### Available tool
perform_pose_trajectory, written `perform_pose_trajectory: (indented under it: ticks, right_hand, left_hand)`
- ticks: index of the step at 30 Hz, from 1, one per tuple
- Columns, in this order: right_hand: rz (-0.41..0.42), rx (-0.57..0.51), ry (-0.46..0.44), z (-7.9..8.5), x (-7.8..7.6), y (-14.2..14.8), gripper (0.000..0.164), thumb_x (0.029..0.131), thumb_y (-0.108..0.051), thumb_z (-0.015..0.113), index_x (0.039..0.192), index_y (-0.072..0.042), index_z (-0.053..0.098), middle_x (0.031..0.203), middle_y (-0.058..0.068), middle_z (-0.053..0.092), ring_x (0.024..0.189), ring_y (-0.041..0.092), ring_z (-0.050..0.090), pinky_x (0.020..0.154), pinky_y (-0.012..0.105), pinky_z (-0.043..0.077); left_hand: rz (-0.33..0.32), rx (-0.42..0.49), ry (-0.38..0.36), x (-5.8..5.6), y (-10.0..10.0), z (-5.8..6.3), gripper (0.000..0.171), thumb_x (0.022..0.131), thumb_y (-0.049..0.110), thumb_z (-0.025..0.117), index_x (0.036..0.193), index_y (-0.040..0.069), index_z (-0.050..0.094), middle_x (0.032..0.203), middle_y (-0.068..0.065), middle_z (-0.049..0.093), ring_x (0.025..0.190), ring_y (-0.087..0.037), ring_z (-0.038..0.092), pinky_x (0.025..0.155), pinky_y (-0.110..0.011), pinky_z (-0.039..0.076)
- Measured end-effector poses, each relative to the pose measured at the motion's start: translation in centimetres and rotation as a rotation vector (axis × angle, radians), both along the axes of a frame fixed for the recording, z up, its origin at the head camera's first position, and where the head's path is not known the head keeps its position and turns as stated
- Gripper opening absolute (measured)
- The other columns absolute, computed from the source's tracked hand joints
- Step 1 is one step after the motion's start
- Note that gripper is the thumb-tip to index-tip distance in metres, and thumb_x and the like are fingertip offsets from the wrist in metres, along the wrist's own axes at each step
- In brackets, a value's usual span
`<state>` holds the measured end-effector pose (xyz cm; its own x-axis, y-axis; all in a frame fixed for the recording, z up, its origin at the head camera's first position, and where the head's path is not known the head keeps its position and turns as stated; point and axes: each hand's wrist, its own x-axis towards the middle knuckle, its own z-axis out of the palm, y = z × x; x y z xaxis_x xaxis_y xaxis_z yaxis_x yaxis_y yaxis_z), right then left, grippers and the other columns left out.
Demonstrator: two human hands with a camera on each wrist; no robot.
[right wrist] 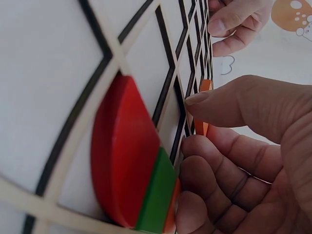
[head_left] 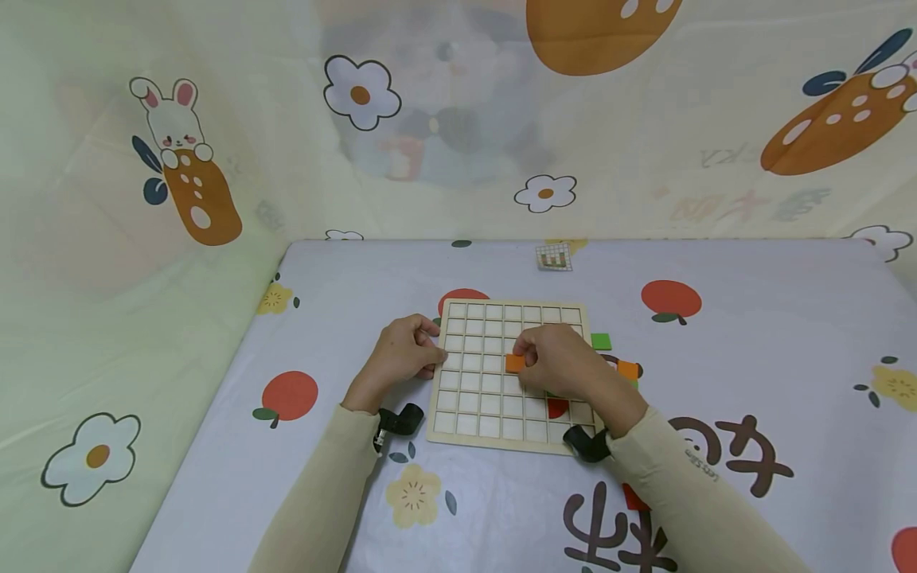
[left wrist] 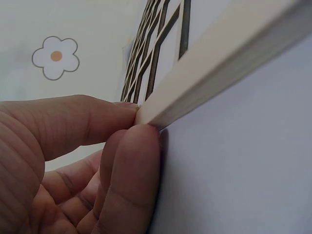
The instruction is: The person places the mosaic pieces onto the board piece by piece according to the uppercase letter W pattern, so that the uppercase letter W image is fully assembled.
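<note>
On the near side of the tablecloth [head_left: 494, 525], a red tile [head_left: 634, 498] showed at the edge of the right sleeve [head_left: 684, 477]. Beyond it and to the left lay the wooden grid board [head_left: 494, 444], its near right part holding a round-edged red piece [head_left: 558, 408]. Just past that piece, the right wrist view showed a green piece [right wrist: 157, 195] and a sliver of orange [right wrist: 171, 209], mostly behind the fingers.

Farther in, the right hand [head_left: 562, 358] pinched an orange tile [head_left: 514, 364] between thumb and finger, over the middle of the board. The tile pointed left from the fingertips, the right hand far nearer to it than the left; fingers covered one end, so its long axis could not be told, nor whether it sat in a square. The left hand [head_left: 401, 348] gripped the board's left edge between thumb and finger.

Right of the board, another orange tile [head_left: 627, 370] lay nearer than a green tile [head_left: 601, 341]. A small grid-patterned card [head_left: 555, 257] lay at the far side.
</note>
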<state>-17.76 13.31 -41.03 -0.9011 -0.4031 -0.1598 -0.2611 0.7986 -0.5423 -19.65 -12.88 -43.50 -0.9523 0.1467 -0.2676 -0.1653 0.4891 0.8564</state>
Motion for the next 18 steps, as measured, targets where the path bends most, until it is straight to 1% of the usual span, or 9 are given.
perform_pose_trajectory:
  ticks: [9, 18]
  right_hand:
    - [0.002, -0.011, 0.000, 0.11, -0.03, -0.12, 0.020, 0.080, -0.002, 0.069, 0.098, -0.007, 0.072, 0.077, -0.001, 0.060, 0.077, 0.018, 0.055, 0.073, 0.034, 0.047]
    - [0.002, -0.017, 0.002, -0.06, -0.16, -0.22, 0.017, 0.081, -0.003, 0.071, 0.097, -0.006, 0.073, 0.077, -0.001, 0.062, 0.076, 0.017, 0.055, 0.073, 0.034, 0.049]
  left_hand:
    - [-0.003, 0.001, 0.003, 0.08, -0.01, 0.16, 0.032, 0.089, 0.004, 0.078, 0.118, 0.001, 0.064, 0.083, -0.009, 0.065, 0.060, -0.015, 0.065, 0.057, -0.025, 0.057]
    - [-0.009, -0.005, 0.006, 0.05, -0.02, 0.08, 0.031, 0.090, 0.004, 0.077, 0.118, 0.001, 0.063, 0.083, -0.009, 0.065, 0.060, -0.015, 0.065, 0.057, -0.025, 0.057]
